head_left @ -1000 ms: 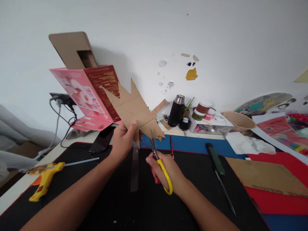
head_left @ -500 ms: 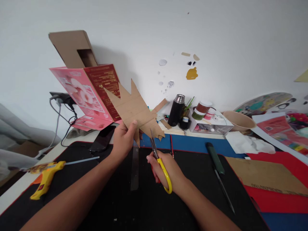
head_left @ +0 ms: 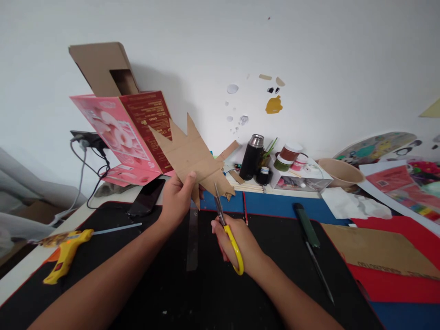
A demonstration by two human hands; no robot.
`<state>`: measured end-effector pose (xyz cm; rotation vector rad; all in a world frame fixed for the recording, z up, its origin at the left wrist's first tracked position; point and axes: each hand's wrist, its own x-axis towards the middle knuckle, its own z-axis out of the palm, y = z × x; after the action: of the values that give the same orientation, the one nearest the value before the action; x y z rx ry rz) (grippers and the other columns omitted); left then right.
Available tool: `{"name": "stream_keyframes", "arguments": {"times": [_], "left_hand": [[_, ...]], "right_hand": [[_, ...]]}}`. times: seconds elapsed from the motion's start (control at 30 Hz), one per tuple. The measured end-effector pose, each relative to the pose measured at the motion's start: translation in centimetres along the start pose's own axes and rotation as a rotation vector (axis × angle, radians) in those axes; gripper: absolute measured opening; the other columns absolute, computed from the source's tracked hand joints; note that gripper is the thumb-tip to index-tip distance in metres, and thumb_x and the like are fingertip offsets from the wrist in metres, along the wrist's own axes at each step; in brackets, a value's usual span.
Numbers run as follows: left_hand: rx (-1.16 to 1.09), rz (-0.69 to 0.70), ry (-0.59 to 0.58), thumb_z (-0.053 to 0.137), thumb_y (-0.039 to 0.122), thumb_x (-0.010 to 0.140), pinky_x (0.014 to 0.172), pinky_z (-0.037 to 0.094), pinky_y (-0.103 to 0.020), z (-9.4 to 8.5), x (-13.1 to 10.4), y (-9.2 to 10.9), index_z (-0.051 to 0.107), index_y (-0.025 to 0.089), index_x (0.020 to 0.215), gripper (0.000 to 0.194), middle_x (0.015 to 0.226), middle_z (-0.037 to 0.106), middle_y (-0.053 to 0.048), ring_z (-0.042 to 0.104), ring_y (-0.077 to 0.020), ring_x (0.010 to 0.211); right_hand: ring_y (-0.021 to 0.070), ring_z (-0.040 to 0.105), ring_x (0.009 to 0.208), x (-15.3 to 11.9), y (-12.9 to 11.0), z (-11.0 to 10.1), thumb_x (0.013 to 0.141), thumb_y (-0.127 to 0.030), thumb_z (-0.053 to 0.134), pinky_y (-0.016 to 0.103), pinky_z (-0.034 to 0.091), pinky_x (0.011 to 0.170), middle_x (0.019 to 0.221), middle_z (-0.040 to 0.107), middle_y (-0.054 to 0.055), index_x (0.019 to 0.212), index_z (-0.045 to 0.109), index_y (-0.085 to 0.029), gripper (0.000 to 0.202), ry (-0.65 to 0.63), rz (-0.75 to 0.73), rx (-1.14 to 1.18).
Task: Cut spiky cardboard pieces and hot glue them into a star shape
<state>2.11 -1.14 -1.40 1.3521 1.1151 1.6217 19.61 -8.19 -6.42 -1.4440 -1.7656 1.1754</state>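
A brown cardboard piece [head_left: 194,153] with several pointed spikes is raised above the table. My left hand [head_left: 177,197] grips its lower left edge, thumb on the near face and the other fingers mostly hidden behind. My right hand [head_left: 240,240] is closed around the yellow handles of the scissors [head_left: 235,247]. Their blades point up and reach the lower edge of the cardboard, between spikes. Below the cardboard, a ruler [head_left: 193,243] lies on the black mat [head_left: 151,293].
On the left lie a yellow glue gun [head_left: 67,256] and a dark phone [head_left: 146,197]; a pink box [head_left: 117,128] stands behind. A black thermos [head_left: 252,158] and paint jars [head_left: 288,158] line the back. Rightward are a green cutter [head_left: 306,227], a pencil-like rod [head_left: 319,272] and flat cardboard [head_left: 378,250].
The scissors' yellow handle and my right hand have shifted very slightly, the handle tilting a little to the left. The left hand and the cardboard stay in nearly the same place.
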Motion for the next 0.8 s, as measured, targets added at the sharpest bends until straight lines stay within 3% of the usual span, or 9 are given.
{"name": "stream_keyframes", "arguments": {"times": [0.53, 0.67, 0.8], "left_hand": [[-0.002, -0.014, -0.004, 0.067, 0.052, 0.095, 0.039, 0.049, -0.022, -0.16, 0.21, -0.22, 0.061, 0.020, 0.071, 0.040, 0.054, 0.065, -0.001, 0.058, -0.0140, 0.040], [0.037, 0.006, -0.006, 0.065, 0.049, 0.097, 0.040, 0.048, -0.022, -0.22, 0.16, -0.05, 0.061, 0.019, 0.069, 0.040, 0.053, 0.064, -0.001, 0.059, -0.0139, 0.041], [0.051, 0.007, 0.000, 0.064, 0.048, 0.096, 0.040, 0.048, -0.022, -0.26, 0.19, 0.08, 0.062, 0.020, 0.067, 0.040, 0.053, 0.064, -0.001, 0.058, -0.0139, 0.041]], "right_hand": [[0.0143, 0.058, 0.036, 0.08, 0.10, -0.07, 0.108, -0.046, 0.052, 0.019, 0.042, 0.037, 0.048, 0.056, -0.007, 0.098, 0.064, -0.023, 0.028, -0.009, -0.022, 0.033], [0.0127, 0.062, 0.041, 0.10, 0.04, -0.50, 0.105, -0.052, 0.060, 0.018, 0.046, 0.043, 0.055, 0.064, -0.005, 0.094, 0.064, -0.023, 0.031, -0.036, -0.049, 0.058], [0.0168, 0.074, 0.059, 0.13, -0.17, -0.91, 0.101, -0.057, 0.069, 0.022, 0.054, 0.056, 0.069, 0.075, 0.000, 0.096, 0.067, -0.022, 0.035, -0.073, -0.057, 0.112]]}}
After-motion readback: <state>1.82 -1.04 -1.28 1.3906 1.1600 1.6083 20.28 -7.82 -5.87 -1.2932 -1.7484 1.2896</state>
